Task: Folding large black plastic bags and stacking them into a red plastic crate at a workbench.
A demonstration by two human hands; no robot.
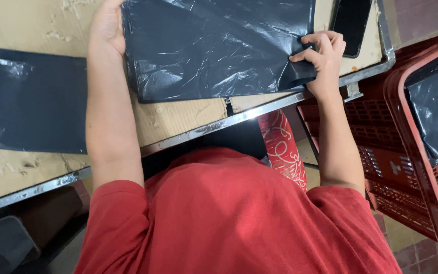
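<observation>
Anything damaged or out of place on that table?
The tabletop is worn, its surface peeling in patches. The black plastic bag is creased, its corner folded under the right hand. Nothing spilled.

Black plastic sheet [214, 48]: top cut by frame edge, full extent unknown. Left hand [106, 28]: fingertips out of frame at top, grip unclear. Dark flat slab [352, 20] by counter [178, 122] corner: upper part cropped, kind unclear. Red crate [422, 152]: far side past right edge; dark liner inside partly seen.
</observation>
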